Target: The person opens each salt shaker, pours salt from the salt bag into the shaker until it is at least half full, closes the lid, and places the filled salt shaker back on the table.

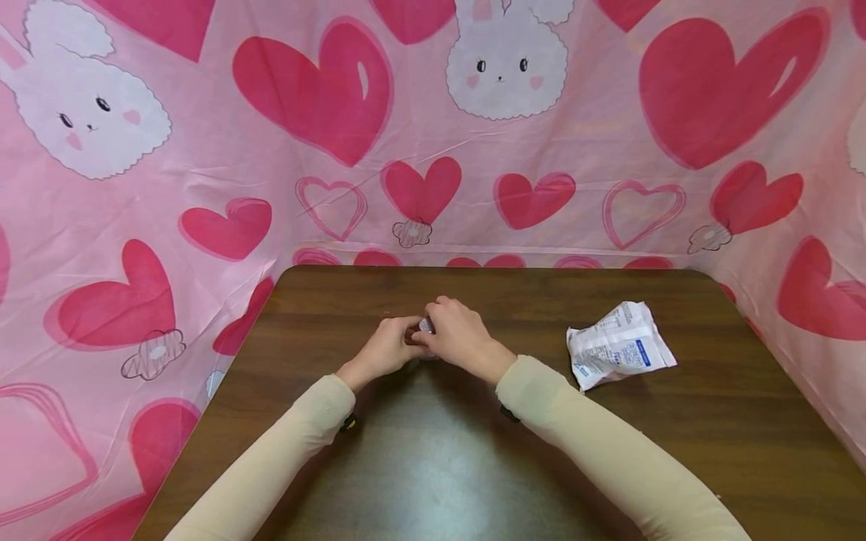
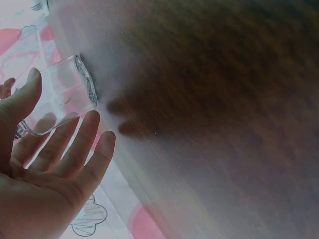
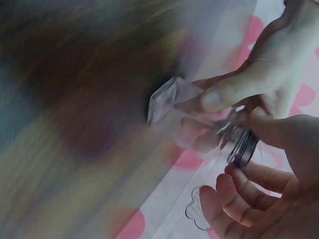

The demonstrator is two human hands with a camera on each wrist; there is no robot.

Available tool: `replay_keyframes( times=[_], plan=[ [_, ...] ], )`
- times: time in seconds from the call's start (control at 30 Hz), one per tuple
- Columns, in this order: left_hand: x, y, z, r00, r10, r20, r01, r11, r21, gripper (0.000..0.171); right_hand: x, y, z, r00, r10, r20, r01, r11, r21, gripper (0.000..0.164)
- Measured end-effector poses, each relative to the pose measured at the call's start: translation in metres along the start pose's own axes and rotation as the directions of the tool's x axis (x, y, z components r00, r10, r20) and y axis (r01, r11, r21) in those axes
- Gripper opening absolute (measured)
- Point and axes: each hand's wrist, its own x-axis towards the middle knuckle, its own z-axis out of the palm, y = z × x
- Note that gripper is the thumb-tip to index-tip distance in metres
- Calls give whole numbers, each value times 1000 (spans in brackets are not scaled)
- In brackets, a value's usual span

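Observation:
A clear square-sided glass bottle (image 2: 62, 92) stands on the table between the two hands, its thick base down against the wood in the left wrist view. My left hand (image 1: 390, 347) grips its body, with the thumb on one face and the fingers spread along another. My right hand (image 1: 461, 338) pinches the top of the bottle between thumb and fingers. There, a dark shiny ring (image 3: 242, 147) shows at the neck in the right wrist view; I cannot tell whether it is a cap or the glass thread. Most of the bottle is hidden by the hands in the head view.
A white printed packet (image 1: 621, 347) with a blue label lies on the right side of the brown wooden table (image 1: 433, 458). Pink cloth (image 1: 473, 203) with hearts and rabbits hangs behind the table and along both sides.

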Motion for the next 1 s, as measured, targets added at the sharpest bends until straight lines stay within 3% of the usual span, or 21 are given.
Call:
replay_keyframes(
  times=[0.3,0.57,0.7,1.0],
  plan=[
    [0,0,0,1000,-23,6,24,1000,-17,34,-3,-5,-3,999,-27,38,25,998,63,31],
    [1,-3,1,999,22,-25,-21,999,41,31,-2,-6,-2,999,49,-23,-50,998,-29,56],
    [0,-3,0,1000,17,-16,-16,999,33,29,-1,-4,4,998,47,-49,-49,998,-26,54],
    [0,-2,0,1000,2,-12,-2,1000,3,27,0,-5,3,1000,21,-15,-20,998,56,31]
  ],
)
